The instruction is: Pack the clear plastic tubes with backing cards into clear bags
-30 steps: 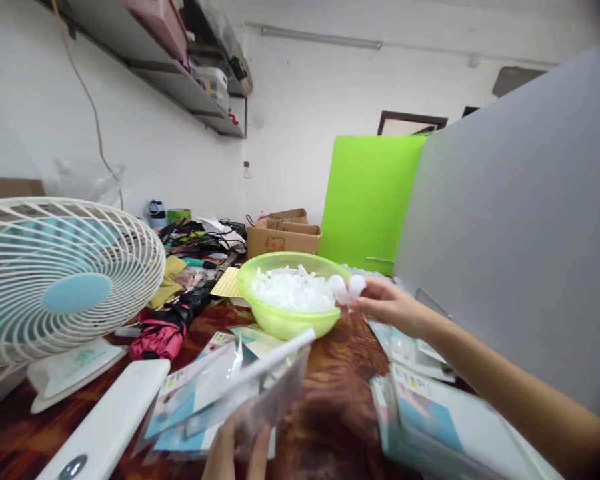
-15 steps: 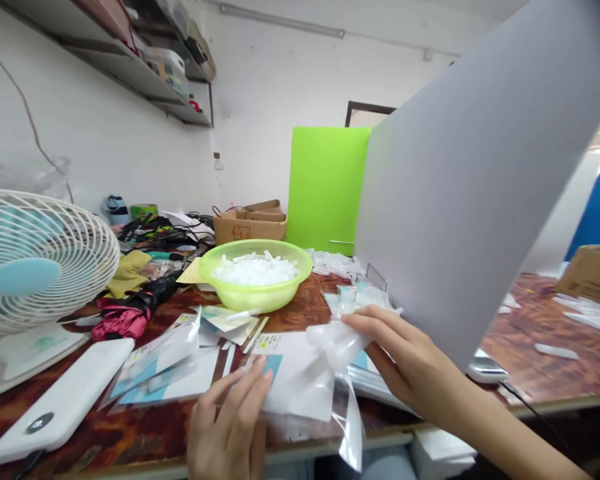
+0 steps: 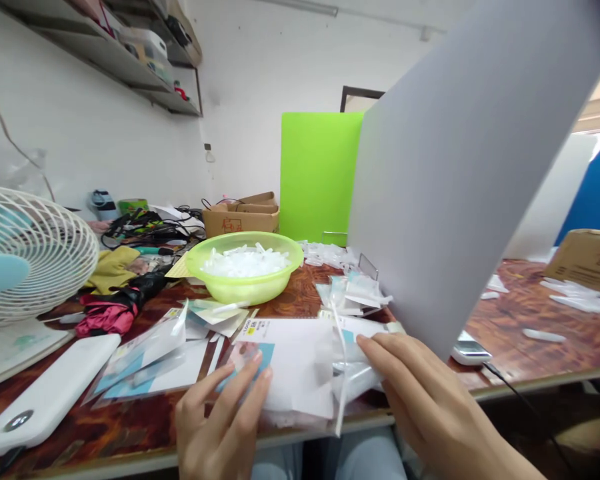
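Both hands dropped lower toward the table edge since a moment ago. Green bowl (image 3: 243, 280) sits mid-table, full of small white plastic pieces. Clear packet (image 3: 300, 373) lies at the near edge: left hand (image 3: 220, 427) pins it, fingers flat; right hand (image 3: 420, 400) pinches its open end.

I have just one view, from the head camera: it looks forward and slightly down across the table (image 3: 130, 417), close over both hands at the near edge, with the room beyond. The wide lens probably bends the edges.
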The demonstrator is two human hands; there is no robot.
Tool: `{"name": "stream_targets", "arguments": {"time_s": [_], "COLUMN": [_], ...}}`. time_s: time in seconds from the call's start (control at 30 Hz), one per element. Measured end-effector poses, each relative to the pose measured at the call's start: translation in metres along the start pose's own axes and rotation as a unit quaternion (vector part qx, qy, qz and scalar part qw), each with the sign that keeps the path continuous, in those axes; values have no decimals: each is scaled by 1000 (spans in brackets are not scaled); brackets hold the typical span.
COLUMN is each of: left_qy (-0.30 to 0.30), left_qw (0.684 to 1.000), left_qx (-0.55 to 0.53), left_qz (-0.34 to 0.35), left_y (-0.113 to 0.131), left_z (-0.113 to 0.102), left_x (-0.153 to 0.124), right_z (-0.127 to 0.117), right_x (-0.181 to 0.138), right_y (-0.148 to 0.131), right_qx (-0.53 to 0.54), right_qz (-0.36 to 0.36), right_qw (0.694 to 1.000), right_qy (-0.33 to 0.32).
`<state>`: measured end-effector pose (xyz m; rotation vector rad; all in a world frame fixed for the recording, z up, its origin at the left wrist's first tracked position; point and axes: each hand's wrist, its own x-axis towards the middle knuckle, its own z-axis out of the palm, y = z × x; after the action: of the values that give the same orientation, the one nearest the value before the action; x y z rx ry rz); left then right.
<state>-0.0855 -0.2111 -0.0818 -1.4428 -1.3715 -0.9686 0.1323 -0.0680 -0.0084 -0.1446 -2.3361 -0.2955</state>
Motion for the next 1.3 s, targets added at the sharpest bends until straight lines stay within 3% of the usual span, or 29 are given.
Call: {"name": "stream_targets", "arguments": {"time_s": [0.13, 0.3, 0.4, 0.53, 0.63, 0.8, 0.93, 1.0, 1.03, 1.17, 1.3], "left_qy": [-7, 16, 34, 42, 31, 27, 25, 11, 3, 12, 0], "left_qw": [1000, 999, 999, 999, 999, 999, 1000, 1000, 1000, 1000, 999], "left_qx": [-2, 10, 3, 0, -6, -27, -19, -11, -6, -12, -37], "left_qz": [14, 35, 24, -4, 6, 11, 3, 16, 24, -16, -23], "left_y": [5, 19, 27, 33, 34, 33, 34, 36, 38, 43, 39], "left_z": [0, 6, 10, 10, 9, 9, 7, 5, 4, 6, 9], "left_x": [1, 2, 3, 5, 4, -3, -5, -5, -6, -9, -18], "right_z": [11, 26, 27, 13, 7, 32, 50, 52, 52, 56, 65], "right_x": [-2, -4, -1, -4, -13, -26, -19, -14, -11, -13, -25], "right_y": [-6, -27, -37, -40, -39, -41, -46, -48, -48, -48, -50], "right_qx": [-78, -154, -59, 147, 274, 437, 548, 555, 545, 481, 388], "right_qz": [-12, -20, -28, 63, 144, 253, 395, 439, 441, 361, 331], "right_qw": [997, 988, 997, 986, 949, 863, 733, 702, 711, 797, 848], "right_qy": [-28, 16, 39, -36, -64, 25, 82, 76, 65, 49, 146]}}
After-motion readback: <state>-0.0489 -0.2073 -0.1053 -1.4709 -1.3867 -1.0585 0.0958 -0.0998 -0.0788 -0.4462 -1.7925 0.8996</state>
